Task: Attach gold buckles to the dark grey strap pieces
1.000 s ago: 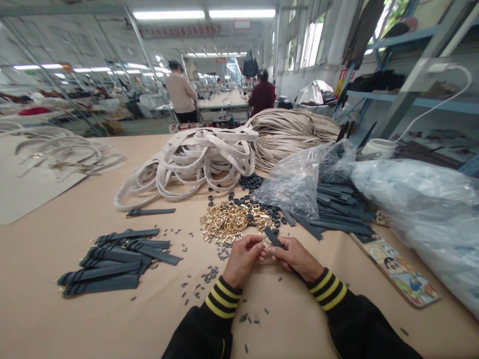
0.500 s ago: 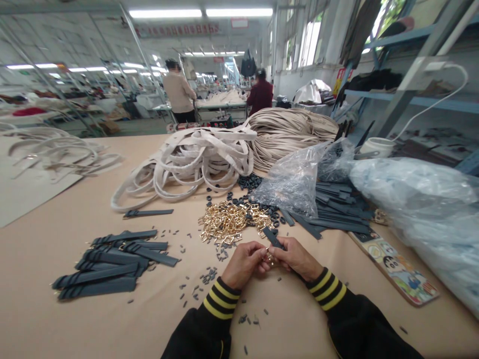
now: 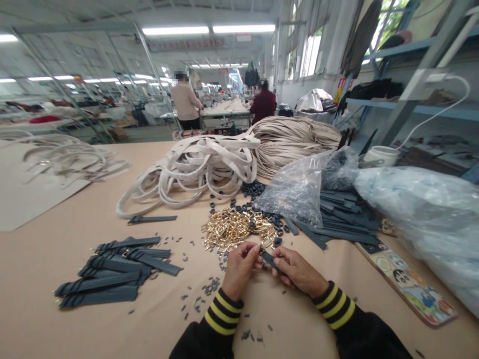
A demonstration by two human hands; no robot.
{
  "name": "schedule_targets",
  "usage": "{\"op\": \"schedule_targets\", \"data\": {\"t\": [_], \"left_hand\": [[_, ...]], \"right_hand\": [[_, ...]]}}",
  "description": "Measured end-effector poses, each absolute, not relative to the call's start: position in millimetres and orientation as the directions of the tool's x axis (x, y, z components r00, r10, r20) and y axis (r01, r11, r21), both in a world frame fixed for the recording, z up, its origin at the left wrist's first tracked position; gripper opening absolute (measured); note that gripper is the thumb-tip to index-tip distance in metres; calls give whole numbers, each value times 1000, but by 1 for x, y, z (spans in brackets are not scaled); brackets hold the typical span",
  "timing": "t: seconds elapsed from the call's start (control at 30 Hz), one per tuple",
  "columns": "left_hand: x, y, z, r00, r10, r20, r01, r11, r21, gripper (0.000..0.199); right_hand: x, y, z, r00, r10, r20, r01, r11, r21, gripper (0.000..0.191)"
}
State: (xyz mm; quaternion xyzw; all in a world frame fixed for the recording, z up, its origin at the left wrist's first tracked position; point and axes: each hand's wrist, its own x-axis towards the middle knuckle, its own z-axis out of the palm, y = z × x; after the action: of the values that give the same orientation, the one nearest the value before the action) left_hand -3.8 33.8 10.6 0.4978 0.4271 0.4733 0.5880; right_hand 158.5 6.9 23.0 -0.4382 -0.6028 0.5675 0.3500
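My right hand is closed around a short dark strap, fingers and thumb on its lower part. At the strap's upper left end my left hand pinches what looks like a small gold buckle, mostly hidden by the fingertips. Just beyond the hands lies a heap of gold buckles, with small dark loops behind and beside it. Flat dark straps are piled to the right. On the left is a stack of straps fitted with buckles, and one more strap lies apart behind it.
Pale looped straps and a coiled beige bundle sit at the back. Clear plastic bags and a cartoon-printed case are on the right. Small dark bits dot the table. Two people stand farther off.
The strap's upper end has swung down and left between my hands, and now meets the left fingertips at the buckle. The whole view has shifted slightly.
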Motion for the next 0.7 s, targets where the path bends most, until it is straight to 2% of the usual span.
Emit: {"op": "schedule_targets", "data": {"t": [0.23, 0.4, 0.57, 0.63, 0.7], "left_hand": [[-4, 33, 10, 199, 969, -147, -386, 215, 897, 25], [-4, 33, 9, 357, 902, -245, -557, 415, 719, 22], [-6, 33, 10, 482, 838, -254, -618, 531, 580, 18], [-4, 32, 11, 528, 819, -226, -617, 553, 560, 21], [0, 29, 11, 568, 797, -204, -574, 562, 596, 23]], "right_hand": [[161, 9, 19, -440, 896, -56, 77, -25, -997, 24], [160, 9, 20, -440, 897, -36, 53, -14, -998, 26], [161, 8, 21, -447, 894, -4, 25, 7, -1000, 28], [161, 8, 21, -442, 897, -3, 18, 6, -1000, 28], [160, 9, 19, -429, 903, -14, 22, -5, -1000, 27]]}}
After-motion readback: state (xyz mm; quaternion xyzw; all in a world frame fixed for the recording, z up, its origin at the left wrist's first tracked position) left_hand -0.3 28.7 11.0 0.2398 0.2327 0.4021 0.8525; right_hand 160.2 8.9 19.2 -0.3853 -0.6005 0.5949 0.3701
